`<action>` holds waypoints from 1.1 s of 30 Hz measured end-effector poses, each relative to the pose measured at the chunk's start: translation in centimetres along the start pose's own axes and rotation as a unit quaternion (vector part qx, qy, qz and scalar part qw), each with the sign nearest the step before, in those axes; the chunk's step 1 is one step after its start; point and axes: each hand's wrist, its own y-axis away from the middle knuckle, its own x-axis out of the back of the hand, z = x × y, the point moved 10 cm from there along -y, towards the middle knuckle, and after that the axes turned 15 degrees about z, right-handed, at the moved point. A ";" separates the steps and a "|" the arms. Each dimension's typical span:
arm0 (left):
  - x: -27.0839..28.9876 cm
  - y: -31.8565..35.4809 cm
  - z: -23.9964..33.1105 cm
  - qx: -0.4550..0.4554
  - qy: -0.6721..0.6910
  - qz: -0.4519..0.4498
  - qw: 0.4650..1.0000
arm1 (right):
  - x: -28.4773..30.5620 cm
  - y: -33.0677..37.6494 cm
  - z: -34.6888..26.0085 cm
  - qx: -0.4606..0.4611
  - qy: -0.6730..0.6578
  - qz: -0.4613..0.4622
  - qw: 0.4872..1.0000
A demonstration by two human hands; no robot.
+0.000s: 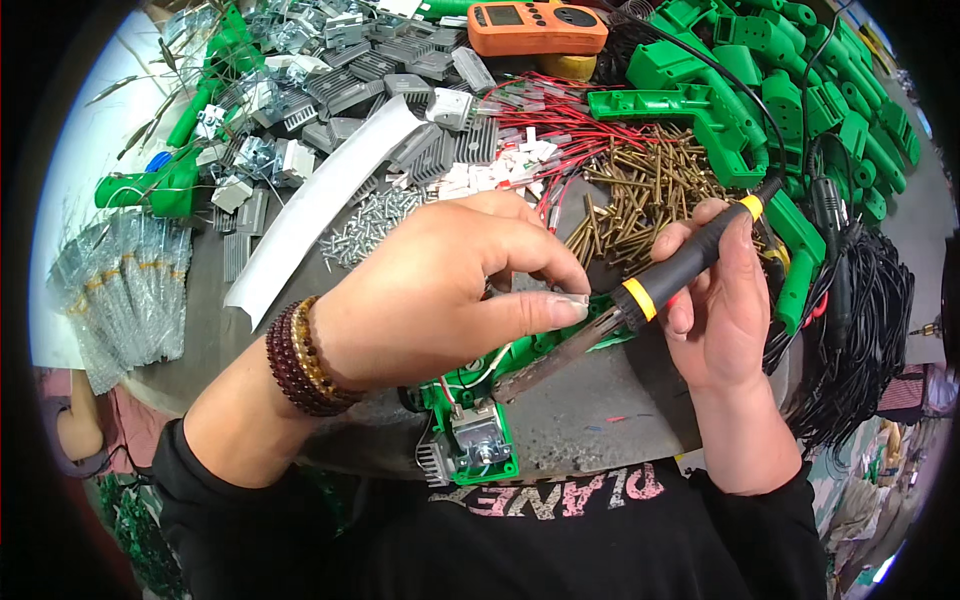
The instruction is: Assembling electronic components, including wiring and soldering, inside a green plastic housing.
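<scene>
My right hand grips a soldering iron by its black handle with yellow rings. The iron's metal barrel slants down to the left, its tip near the wires in an open green tool housing. Over that housing, my left hand bends with thumb and index finger drawn together; whatever they pinch is hidden. The housing lies at the table's near edge, partly covered by my left hand. Inside it sit a boxy metal part and red and white wires.
Beyond my hands lie heaps of brass-coloured rods, small screws, red wires and grey finned metal pieces. Green housings pile up at far right, above black cables. An orange meter stands at the back.
</scene>
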 end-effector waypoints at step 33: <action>0.2 1.0 0.4 0.031 0.105 0.019 0.994 | -0.6 0.5 -0.2 0.005 -0.012 -0.033 0.999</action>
